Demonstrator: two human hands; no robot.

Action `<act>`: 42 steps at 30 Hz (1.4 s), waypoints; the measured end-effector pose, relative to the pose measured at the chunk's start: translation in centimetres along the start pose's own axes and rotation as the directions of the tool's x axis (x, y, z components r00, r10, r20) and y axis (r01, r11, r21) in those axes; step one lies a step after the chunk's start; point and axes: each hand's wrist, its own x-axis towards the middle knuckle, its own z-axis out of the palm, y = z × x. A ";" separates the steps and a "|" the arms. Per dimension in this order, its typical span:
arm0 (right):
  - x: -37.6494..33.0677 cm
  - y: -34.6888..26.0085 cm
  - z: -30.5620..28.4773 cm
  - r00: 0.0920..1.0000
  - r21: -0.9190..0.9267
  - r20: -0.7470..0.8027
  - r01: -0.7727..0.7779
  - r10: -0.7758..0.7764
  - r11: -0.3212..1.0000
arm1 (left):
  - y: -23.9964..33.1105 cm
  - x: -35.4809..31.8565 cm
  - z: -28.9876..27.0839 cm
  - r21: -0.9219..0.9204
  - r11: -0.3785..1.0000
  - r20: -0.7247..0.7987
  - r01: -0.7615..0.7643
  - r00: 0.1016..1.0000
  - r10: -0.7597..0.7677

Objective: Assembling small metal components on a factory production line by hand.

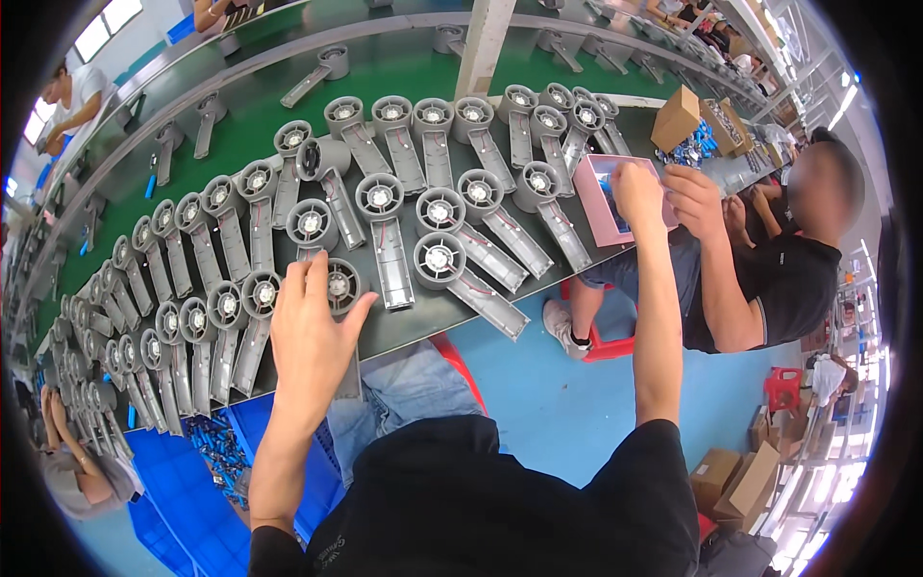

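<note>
My left hand [310, 332] rests on a grey fan housing with a long handle [343, 286] at the near edge of the dark worktable [404, 322], fingers spread over its round head. My right hand [637, 192] reaches out to the right into a pink tray [594, 207] holding small parts, fingers curled down into it; whether they pinch anything is hidden. Several more grey fan housings [438, 260] lie in rows across the table between my hands.
A seated person's hand [694, 197] works at the same pink tray. A cardboard box [675, 117] and blue small parts [688, 146] lie beyond it. A green conveyor belt [260, 106] runs behind. A blue bin [207, 462] with parts sits below left.
</note>
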 end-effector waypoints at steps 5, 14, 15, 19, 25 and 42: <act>-0.8 0.0 -1.6 1.000 0.071 0.001 0.010 -0.010 0.997 | -0.3 0.2 2.0 0.001 0.999 -0.035 -0.033 0.999 0.033; -3.0 2.4 -4.9 0.951 0.271 0.303 -0.144 0.058 0.952 | -0.4 0.2 2.2 -0.023 0.997 -0.033 -0.070 0.997 0.069; -3.3 2.4 -5.5 0.982 0.332 0.157 -0.150 0.103 0.931 | -0.5 0.2 2.2 -0.027 0.996 -0.016 -0.079 0.997 0.079; -3.1 2.5 -9.0 0.974 0.766 0.140 -0.221 0.179 0.604 | -0.4 0.2 1.6 -0.086 0.994 0.030 -0.062 0.997 0.065; -5.4 -5.0 -14.0 0.986 0.966 0.168 -0.166 0.008 0.197 | 0.1 0.5 -0.5 -0.099 0.993 -0.069 -0.067 0.996 0.060; -17.5 -26.1 -10.7 0.805 0.982 0.119 -0.008 -0.582 0.189 | -4.2 -4.3 -5.3 -0.914 0.367 0.032 0.174 0.932 -0.360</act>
